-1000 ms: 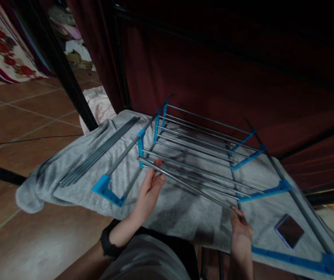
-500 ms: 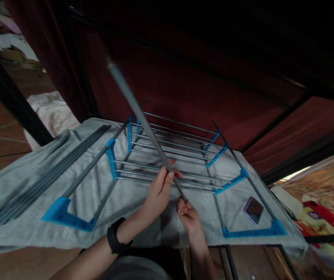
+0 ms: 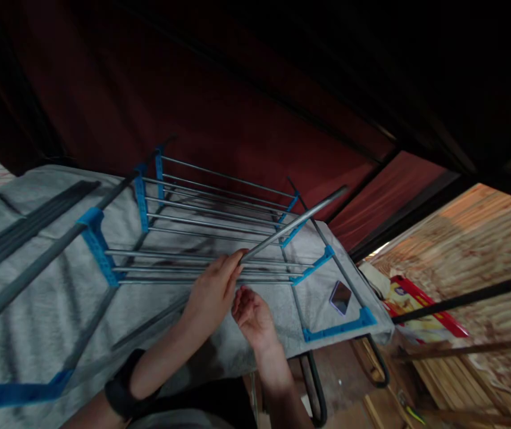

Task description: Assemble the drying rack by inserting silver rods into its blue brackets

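My left hand (image 3: pixel 213 289) grips the near end of a grey metal rod (image 3: pixel 293 223), which points up and to the right over a drying rack. The rack (image 3: pixel 202 229) has grey rods and blue plastic brackets and lies flat on a grey towel (image 3: pixel 59 286). My right hand (image 3: pixel 251 313) sits just below the left one, palm up, fingers apart and loosely curled, holding nothing. A dark band is on my left wrist.
Several loose grey rods (image 3: pixel 18 223) lie on the towel at the left. A phone (image 3: pixel 340 297) rests on the towel near the right corner. Dark red fabric panels stand behind. To the right, a patterned surface holds a red-and-yellow item (image 3: pixel 410 298).
The rod has swung from pointing up-left to pointing up-right. My right hand has let go of its lower end and opened. The view has shifted to the right.
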`<state>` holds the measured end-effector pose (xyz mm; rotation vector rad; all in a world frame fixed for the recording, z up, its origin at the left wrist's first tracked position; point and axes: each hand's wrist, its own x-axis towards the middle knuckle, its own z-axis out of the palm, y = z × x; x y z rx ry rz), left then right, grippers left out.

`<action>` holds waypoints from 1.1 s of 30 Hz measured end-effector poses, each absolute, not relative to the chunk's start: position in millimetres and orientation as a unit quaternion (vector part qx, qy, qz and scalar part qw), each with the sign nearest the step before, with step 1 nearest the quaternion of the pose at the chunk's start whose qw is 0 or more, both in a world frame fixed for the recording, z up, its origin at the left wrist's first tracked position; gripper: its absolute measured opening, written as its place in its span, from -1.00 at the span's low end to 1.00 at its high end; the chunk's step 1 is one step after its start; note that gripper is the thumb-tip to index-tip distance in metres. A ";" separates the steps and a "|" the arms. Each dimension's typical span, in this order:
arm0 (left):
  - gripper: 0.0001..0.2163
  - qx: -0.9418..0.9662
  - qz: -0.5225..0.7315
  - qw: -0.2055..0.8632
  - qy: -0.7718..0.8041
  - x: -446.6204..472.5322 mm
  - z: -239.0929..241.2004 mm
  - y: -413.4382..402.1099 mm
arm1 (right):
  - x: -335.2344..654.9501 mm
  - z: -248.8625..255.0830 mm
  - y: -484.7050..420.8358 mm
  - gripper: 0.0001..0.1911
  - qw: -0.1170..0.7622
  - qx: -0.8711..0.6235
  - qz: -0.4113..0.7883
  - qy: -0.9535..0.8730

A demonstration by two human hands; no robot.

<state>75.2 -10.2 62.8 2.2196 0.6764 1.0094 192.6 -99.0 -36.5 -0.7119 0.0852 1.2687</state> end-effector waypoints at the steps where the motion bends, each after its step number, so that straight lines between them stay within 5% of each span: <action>1: -0.60 0.846 0.365 0.286 0.265 77.0 55.4 -9.8 | 196.3 -26.2 -99.8 -0.91 0.762 -0.329 0.556 0.034; 12: -0.58 0.922 0.246 0.109 0.280 76.7 16.6 -7.9 | 222.1 35.7 -106.8 -0.73 0.855 -0.426 0.275 -0.109; 19: -0.50 0.943 0.196 0.057 0.263 69.7 0.3 -5.7 | 233.8 21.3 -97.9 -0.78 0.875 -0.407 0.254 -0.068; 33: -0.60 0.920 0.213 0.151 0.292 14.7 -60.7 23.5 | 251.1 6.2 -100.8 -0.78 0.871 -0.416 0.250 -0.072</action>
